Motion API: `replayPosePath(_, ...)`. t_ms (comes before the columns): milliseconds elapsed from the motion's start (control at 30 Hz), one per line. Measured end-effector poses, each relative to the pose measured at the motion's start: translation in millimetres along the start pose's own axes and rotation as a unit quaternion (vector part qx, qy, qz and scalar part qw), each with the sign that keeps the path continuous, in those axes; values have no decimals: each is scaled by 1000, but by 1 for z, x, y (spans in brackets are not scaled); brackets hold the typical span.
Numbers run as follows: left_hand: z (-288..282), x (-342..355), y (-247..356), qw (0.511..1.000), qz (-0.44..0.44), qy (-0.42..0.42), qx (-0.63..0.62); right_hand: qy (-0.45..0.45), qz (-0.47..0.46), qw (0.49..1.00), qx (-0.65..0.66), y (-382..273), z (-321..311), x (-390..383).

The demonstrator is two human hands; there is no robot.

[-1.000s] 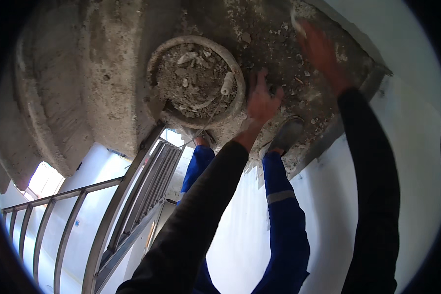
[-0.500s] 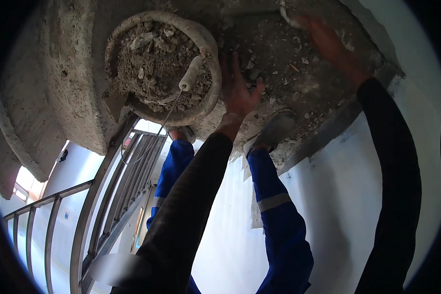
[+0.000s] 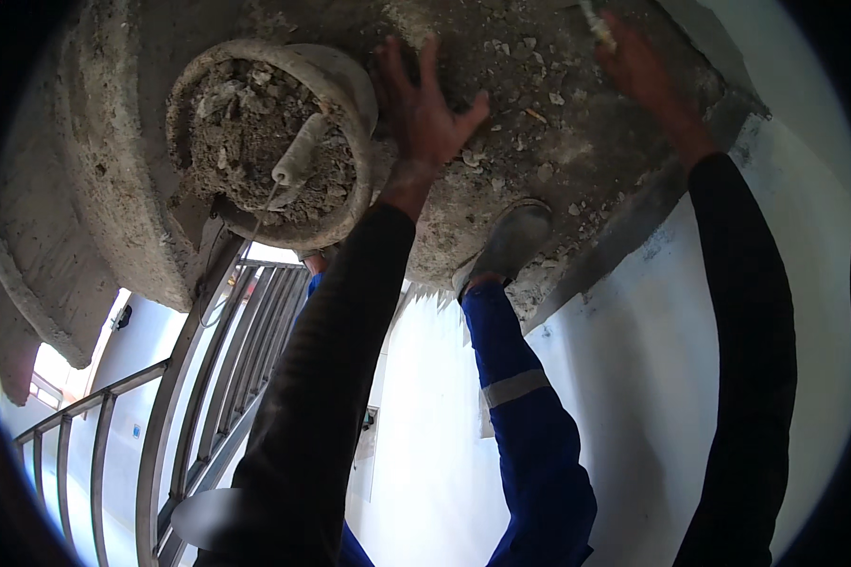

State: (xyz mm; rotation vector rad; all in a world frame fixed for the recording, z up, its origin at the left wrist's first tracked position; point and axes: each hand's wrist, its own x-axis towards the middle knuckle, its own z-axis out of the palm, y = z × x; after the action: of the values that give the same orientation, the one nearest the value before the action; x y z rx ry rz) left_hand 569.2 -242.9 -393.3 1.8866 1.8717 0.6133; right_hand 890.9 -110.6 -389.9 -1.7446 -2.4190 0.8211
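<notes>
A round, dirt-caked bucket (image 3: 304, 232) full of grey rubble stands at the upper left. Its wire bail with a pale roller grip (image 3: 300, 153) lies across the rubble. Just right of the bucket is my left hand (image 3: 429, 121), palm down, fingers spread and holding nothing, above the dusty floor. Farther right, my right hand (image 3: 637, 74) is closed round the pale handle (image 3: 597, 25) of a tool. The tool's other end runs out past the top of the picture, so its kind is hidden.
Loose chips of debris (image 3: 539, 118) litter the concrete landing. My shoe (image 3: 515, 241) stands on it near the edge. Concrete steps (image 3: 132, 189) lie to the left, with a metal railing (image 3: 165, 406) below them. A white wall (image 3: 662, 378) runs along the right.
The view has shifted, and the bucket now appears farther left with more of its outer wall showing. My left hand is higher and farther left; my right hand is slightly lower.
</notes>
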Motion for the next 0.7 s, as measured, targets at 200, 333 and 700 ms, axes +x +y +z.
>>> replayPosePath(200, 17, 4, -1, 996, -74, 38, 44, -129, 67, 982, 121, -60, 37, -80)
replayPosePath(333, 18, 5, 3, 996, -44, 36, 71, -161, 162, 961, 156, -110, 85, -136)
replayPosePath(700, 14, -21, 51, 989, -39, 100, -98, -113, 196, 933, 282, -195, 59, -172)
